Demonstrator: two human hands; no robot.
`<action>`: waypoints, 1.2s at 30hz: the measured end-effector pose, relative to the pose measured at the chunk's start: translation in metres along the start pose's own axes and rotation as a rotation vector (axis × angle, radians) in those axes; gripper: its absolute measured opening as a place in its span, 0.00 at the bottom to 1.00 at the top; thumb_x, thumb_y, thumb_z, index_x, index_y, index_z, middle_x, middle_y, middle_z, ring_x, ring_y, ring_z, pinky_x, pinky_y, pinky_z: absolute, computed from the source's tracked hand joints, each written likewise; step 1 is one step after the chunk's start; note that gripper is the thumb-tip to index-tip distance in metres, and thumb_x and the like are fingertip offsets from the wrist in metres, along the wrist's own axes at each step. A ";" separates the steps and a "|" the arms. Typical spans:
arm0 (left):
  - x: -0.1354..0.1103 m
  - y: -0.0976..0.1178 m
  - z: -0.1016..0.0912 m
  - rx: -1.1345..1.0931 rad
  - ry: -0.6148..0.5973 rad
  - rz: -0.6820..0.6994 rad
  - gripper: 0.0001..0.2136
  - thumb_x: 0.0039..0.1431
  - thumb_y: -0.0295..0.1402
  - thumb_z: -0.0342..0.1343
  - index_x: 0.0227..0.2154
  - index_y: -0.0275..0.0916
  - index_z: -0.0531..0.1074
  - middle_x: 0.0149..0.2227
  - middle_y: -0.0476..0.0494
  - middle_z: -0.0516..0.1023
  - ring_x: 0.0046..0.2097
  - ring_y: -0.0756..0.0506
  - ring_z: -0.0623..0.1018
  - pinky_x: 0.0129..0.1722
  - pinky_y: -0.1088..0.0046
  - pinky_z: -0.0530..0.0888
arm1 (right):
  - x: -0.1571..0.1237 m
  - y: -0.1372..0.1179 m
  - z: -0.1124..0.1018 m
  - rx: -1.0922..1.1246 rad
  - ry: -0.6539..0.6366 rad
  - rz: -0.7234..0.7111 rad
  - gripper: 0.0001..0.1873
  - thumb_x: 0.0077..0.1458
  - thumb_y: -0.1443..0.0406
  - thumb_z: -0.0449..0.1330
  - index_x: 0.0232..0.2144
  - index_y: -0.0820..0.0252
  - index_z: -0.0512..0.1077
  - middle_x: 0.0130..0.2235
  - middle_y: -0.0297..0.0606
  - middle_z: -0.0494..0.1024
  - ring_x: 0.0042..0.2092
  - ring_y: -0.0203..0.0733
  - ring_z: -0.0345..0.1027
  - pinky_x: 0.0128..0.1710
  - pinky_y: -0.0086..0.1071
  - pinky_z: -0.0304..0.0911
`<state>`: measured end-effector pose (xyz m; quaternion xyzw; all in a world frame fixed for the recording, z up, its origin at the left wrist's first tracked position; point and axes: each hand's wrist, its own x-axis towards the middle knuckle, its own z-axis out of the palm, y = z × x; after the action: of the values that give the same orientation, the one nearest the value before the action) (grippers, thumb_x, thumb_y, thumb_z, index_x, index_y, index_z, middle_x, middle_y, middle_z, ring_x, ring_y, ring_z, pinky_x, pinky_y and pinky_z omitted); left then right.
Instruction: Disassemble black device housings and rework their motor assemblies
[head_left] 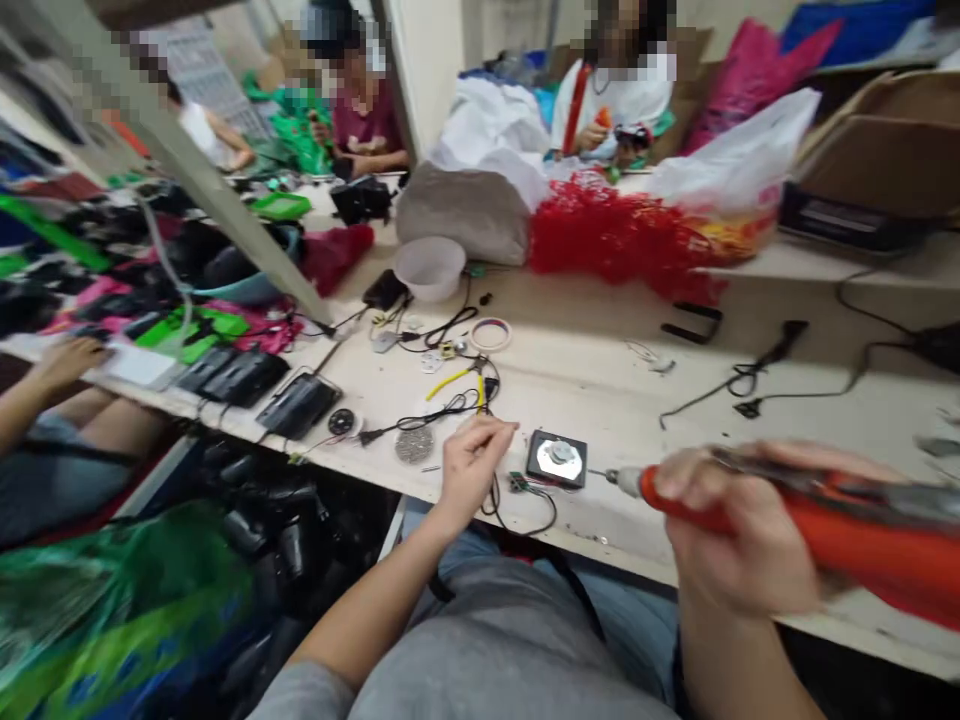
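Observation:
My right hand (739, 530) is wrapped round a red electric screwdriver (847, 540). Its thin bit points left and ends close to the right edge of a black square case (535, 462) holding a round silver part (561, 454). Whether the bit touches the case I cannot tell. To the left of the case, my left hand (472, 462) has thumb and forefinger pinched together; anything between them is too small to make out. Below that hand lies a small green circuit board (517, 482) with a black wire. A round dish of small metal screws (414, 446) stands left of my hand.
Yellow-handled pliers (450, 382), a tape roll (491, 335), a white bowl (430, 268) and black cables lie farther back. Black casings (300, 403) stand at left. A red mesh bundle (622, 235) lines the far side. Other people sit across and at left, one hand (71, 360) near the edge.

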<state>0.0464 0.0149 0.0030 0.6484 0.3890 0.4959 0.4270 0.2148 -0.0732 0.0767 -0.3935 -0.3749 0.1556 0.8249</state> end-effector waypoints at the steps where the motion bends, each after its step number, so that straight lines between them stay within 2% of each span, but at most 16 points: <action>1: 0.001 -0.007 -0.001 0.076 -0.028 0.082 0.10 0.64 0.38 0.58 0.34 0.39 0.82 0.34 0.42 0.81 0.39 0.46 0.79 0.40 0.69 0.75 | 0.005 0.008 0.004 -0.041 0.032 -0.017 0.13 0.51 0.66 0.68 0.39 0.54 0.71 0.19 0.23 0.70 0.18 0.36 0.65 0.20 0.33 0.66; 3: -0.001 -0.017 0.002 0.227 -0.116 0.278 0.08 0.65 0.35 0.57 0.37 0.41 0.81 0.37 0.42 0.81 0.41 0.45 0.79 0.42 0.67 0.76 | 0.011 0.024 0.009 -0.111 0.055 -0.008 0.12 0.52 0.67 0.67 0.38 0.55 0.71 0.20 0.24 0.70 0.19 0.36 0.66 0.20 0.31 0.65; 5: -0.005 -0.024 0.007 0.334 -0.215 0.466 0.07 0.65 0.33 0.57 0.39 0.41 0.80 0.40 0.41 0.81 0.43 0.44 0.78 0.43 0.65 0.76 | 0.012 0.036 0.010 -0.153 0.019 0.040 0.11 0.53 0.66 0.67 0.38 0.56 0.70 0.21 0.23 0.69 0.19 0.35 0.66 0.20 0.31 0.65; 8: -0.010 -0.028 0.016 0.387 -0.302 0.598 0.06 0.65 0.31 0.56 0.39 0.41 0.78 0.44 0.40 0.81 0.47 0.43 0.77 0.46 0.62 0.77 | 0.011 0.049 0.010 -0.162 -0.050 0.087 0.11 0.54 0.65 0.67 0.39 0.56 0.70 0.21 0.23 0.69 0.18 0.33 0.65 0.19 0.30 0.64; 15: -0.009 -0.035 0.022 0.416 -0.348 0.584 0.06 0.65 0.32 0.56 0.41 0.40 0.77 0.48 0.40 0.80 0.53 0.41 0.77 0.51 0.58 0.77 | 0.011 0.060 0.009 -0.209 -0.068 0.093 0.12 0.54 0.63 0.67 0.40 0.54 0.70 0.22 0.23 0.70 0.19 0.34 0.66 0.19 0.29 0.65; 23: -0.011 -0.039 0.022 0.460 -0.341 0.560 0.07 0.67 0.34 0.55 0.40 0.40 0.77 0.45 0.41 0.81 0.49 0.43 0.79 0.47 0.62 0.77 | 0.011 0.065 0.010 -0.218 -0.074 0.103 0.12 0.53 0.65 0.67 0.39 0.55 0.70 0.22 0.23 0.70 0.19 0.34 0.66 0.20 0.30 0.66; 29: -0.012 -0.042 0.023 0.485 -0.312 0.588 0.07 0.67 0.34 0.55 0.39 0.41 0.78 0.43 0.41 0.82 0.48 0.43 0.80 0.46 0.63 0.78 | 0.010 0.069 0.011 -0.323 -0.105 0.126 0.11 0.52 0.63 0.68 0.36 0.56 0.69 0.25 0.27 0.73 0.20 0.34 0.68 0.19 0.29 0.68; 36: -0.015 -0.045 0.024 0.518 -0.324 0.520 0.09 0.67 0.36 0.54 0.38 0.42 0.79 0.43 0.42 0.82 0.47 0.44 0.81 0.44 0.65 0.79 | 0.007 0.073 0.006 -0.369 -0.140 0.142 0.11 0.52 0.63 0.68 0.34 0.57 0.69 0.26 0.29 0.74 0.24 0.36 0.72 0.24 0.32 0.71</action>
<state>0.0635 0.0117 -0.0472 0.8812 0.2517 0.3645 0.1655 0.2180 -0.0188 0.0268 -0.5516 -0.4247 0.1691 0.6977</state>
